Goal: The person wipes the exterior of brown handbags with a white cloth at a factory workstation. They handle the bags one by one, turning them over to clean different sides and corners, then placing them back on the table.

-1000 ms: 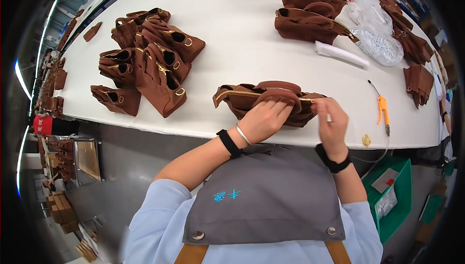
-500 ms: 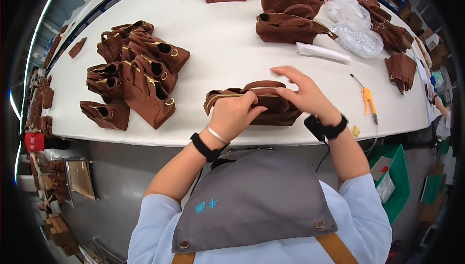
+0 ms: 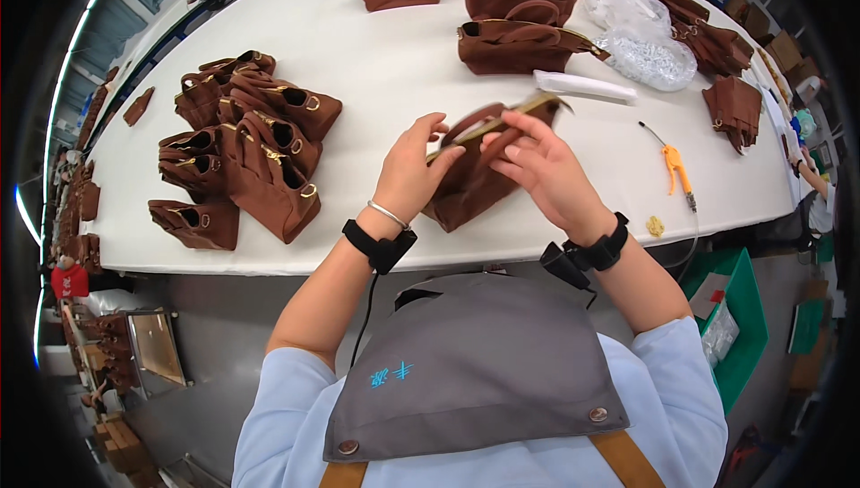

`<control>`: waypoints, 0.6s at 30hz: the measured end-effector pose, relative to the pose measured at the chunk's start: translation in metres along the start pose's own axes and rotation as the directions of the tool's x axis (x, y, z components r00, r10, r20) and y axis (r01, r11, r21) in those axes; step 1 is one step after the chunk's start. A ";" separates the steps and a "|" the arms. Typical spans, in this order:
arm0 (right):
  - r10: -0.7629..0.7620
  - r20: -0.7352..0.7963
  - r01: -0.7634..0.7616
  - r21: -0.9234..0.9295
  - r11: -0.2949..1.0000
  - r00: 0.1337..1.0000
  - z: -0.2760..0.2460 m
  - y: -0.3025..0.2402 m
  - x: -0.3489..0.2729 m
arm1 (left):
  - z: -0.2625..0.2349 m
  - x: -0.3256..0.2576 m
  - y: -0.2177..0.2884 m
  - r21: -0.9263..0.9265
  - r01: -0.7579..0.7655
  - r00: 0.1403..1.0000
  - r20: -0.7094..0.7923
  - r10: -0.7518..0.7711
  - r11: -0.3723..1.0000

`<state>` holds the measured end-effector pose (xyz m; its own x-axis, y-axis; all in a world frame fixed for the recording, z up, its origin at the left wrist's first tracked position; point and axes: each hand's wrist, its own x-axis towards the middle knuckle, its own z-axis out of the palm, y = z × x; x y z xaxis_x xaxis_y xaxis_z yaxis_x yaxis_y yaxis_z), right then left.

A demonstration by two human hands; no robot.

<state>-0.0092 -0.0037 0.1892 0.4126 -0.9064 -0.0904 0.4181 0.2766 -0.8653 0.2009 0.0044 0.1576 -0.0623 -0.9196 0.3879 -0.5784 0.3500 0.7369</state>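
Support the brown bag [image 3: 475,190] at both ends of its top edge; a light, even grip should limit creasing. The bag is tilted, left of the orange air gun [image 3: 675,171]. The left hand [image 3: 405,170], farther from the air gun, appears to pinch the near end, fingers curled. The right hand [image 3: 551,179], nearer it, touches the top edge with half-bent fingers; grip cannot be confirmed.

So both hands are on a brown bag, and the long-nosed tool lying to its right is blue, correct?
Not quite: in the head view, the long-nosed tool right of the brown bag is orange; the rest holds.
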 end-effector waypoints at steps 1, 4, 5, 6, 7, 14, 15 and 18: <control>0.034 0.002 -0.033 -0.195 0.980 0.999 0.002 -0.001 0.000 | -0.002 -0.003 -0.013 -0.026 0.058 0.998 -0.002 -0.058 0.998; 0.027 -0.032 -0.041 -0.666 0.744 0.999 -0.004 -0.016 -0.008 | -0.014 -0.017 -0.034 -0.007 0.115 0.986 -0.118 -0.115 0.993; -0.152 0.076 0.149 -0.810 0.568 0.986 0.000 -0.019 -0.007 | -0.021 -0.025 -0.038 0.028 0.149 0.982 -0.118 -0.145 0.988; -0.296 0.217 0.314 -0.888 0.335 0.930 0.007 -0.025 -0.006 | -0.024 -0.034 -0.042 0.152 0.122 0.981 -0.166 -0.097 0.981; -0.398 0.369 0.428 -0.901 0.067 0.840 0.012 -0.027 -0.005 | -0.026 -0.042 -0.037 0.187 0.195 0.979 -0.088 -0.182 0.963; -0.340 0.736 0.657 -0.676 -0.334 0.585 0.043 0.016 0.035 | -0.016 -0.064 -0.008 0.272 0.102 0.989 -0.133 -0.068 0.957; -0.267 0.722 0.622 -0.689 -0.372 0.639 0.042 0.023 0.039 | -0.016 -0.062 0.002 0.306 0.101 0.991 -0.120 -0.067 0.947; -0.072 0.687 0.593 -0.670 -0.446 0.723 0.050 0.034 0.046 | -0.005 -0.062 -0.006 0.078 0.328 0.938 0.089 -0.334 0.942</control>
<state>0.0642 -0.0196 0.1799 0.8242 -0.4557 0.3362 -0.4844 -0.8749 0.0016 0.2125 0.0604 0.1320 0.0625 -0.9957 0.0690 -0.6282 0.0145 0.7780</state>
